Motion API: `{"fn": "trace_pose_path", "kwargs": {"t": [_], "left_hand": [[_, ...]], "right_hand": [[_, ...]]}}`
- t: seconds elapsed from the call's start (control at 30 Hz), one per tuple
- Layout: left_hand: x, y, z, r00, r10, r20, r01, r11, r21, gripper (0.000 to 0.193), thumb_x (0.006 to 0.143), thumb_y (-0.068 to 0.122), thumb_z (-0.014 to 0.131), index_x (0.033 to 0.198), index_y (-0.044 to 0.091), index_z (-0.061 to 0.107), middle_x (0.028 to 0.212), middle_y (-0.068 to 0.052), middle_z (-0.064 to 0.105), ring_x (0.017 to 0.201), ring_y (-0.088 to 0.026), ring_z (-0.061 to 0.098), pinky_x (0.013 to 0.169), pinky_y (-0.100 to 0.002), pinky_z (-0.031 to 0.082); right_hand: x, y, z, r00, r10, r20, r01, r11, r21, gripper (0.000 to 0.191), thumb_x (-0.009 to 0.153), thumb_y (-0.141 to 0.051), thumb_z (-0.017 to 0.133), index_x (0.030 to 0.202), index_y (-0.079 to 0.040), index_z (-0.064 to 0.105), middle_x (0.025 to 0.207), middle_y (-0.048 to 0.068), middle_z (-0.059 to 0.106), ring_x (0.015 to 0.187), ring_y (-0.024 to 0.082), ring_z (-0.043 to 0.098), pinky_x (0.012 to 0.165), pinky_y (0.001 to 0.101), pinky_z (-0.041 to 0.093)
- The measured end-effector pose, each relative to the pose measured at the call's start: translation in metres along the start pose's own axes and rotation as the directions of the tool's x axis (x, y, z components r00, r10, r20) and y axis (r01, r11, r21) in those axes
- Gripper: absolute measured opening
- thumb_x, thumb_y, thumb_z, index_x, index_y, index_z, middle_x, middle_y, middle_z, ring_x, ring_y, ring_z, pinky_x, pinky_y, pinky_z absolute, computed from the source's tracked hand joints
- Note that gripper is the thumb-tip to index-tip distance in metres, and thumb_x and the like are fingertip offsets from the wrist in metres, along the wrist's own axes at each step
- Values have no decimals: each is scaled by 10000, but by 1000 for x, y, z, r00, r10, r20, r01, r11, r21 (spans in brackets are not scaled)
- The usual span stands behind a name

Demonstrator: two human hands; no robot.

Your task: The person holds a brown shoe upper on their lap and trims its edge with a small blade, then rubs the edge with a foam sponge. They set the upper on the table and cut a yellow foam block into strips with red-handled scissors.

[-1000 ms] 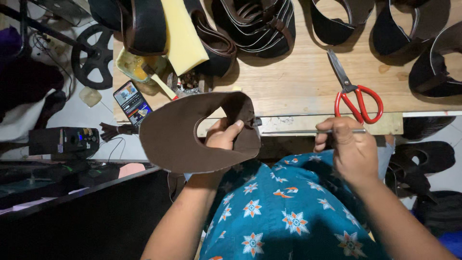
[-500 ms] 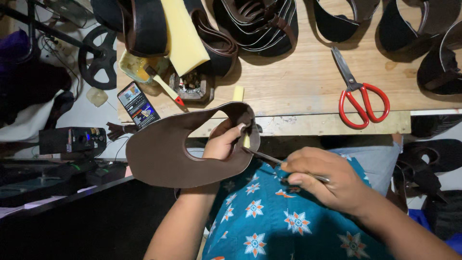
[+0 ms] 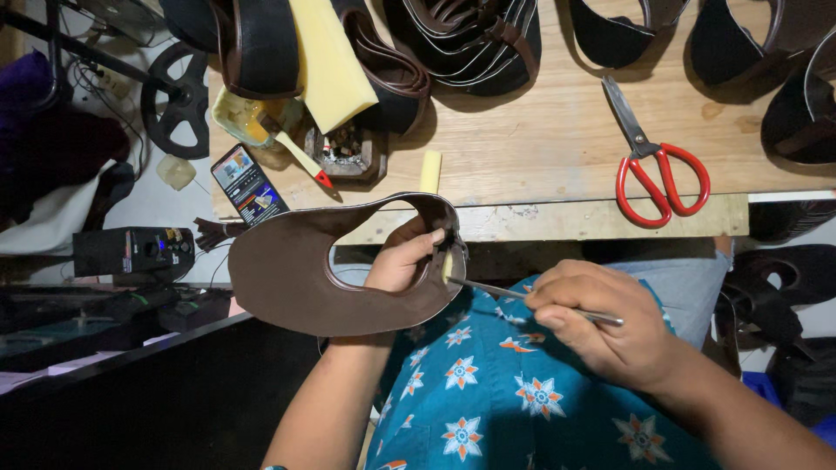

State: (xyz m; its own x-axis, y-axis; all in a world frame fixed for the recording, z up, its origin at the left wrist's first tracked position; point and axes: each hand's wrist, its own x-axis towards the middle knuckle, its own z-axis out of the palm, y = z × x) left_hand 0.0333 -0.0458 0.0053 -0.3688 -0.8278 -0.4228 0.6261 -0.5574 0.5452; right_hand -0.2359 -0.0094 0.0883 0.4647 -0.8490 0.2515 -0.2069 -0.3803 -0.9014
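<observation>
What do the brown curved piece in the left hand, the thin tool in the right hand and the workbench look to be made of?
Brown piece: probably leather or suede, matte and flexible, held curved by the left hand.
Tool in the right hand: seemingly metal, a thin grey shiny rod with a pale tip.
Workbench: unfinished light wood, with visible grain and stains.

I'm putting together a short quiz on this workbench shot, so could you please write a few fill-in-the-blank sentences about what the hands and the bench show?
1. The left hand grips a curved brown visor piece of the colour ____.
2. The right hand holds a thin ____ brush whose tip meets the visor piece's end.
3. The scissors on the wooden bench have ____ handles.
4. The foam block at the bench's back is ____.

Missing words: brown; metal-handled; red; yellow
</observation>
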Motion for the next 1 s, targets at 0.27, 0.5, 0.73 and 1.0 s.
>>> {"fn": "trace_pose_path", "kwargs": {"t": [0.27,0.5,0.73,1.0], "left_hand": [[-5,-3,4,1000,20,-7,-20,1000,8,151,1005,76,614,1139,8,629,930,-66,689,812,-151,653,738,-285,533],[-6,2,13,997,47,-64,-41,995,90,140,1008,96,628,1128,31,656,887,-32,663,764,-107,619,680,-254,501],[-8,10,54,956,228,-182,-80,804,590,207,1022,170,586,1042,-17,675,864,-59,697,751,-143,623,656,-293,502],[-63,41,102,567,573,591,-637,-149,756,177,1066,171,575,1134,10,603,1002,-67,671,919,-159,634,812,-294,534]], "right_hand": [[13,-8,6,986,-121,111,131,988,-81,120,913,-145,699,964,-37,696,901,105,717,795,253,713,681,342,562],[15,-4,12,990,-32,140,39,998,-53,124,908,-128,699,973,-24,717,918,111,725,793,232,709,679,336,563],[4,16,3,970,-53,-239,74,994,78,260,1124,-217,495,1022,-19,630,1058,146,688,983,234,673,923,359,553],[11,43,-5,932,356,-62,-349,932,97,358,1056,-290,459,1011,5,657,911,176,670,853,256,628,795,388,526]]}}
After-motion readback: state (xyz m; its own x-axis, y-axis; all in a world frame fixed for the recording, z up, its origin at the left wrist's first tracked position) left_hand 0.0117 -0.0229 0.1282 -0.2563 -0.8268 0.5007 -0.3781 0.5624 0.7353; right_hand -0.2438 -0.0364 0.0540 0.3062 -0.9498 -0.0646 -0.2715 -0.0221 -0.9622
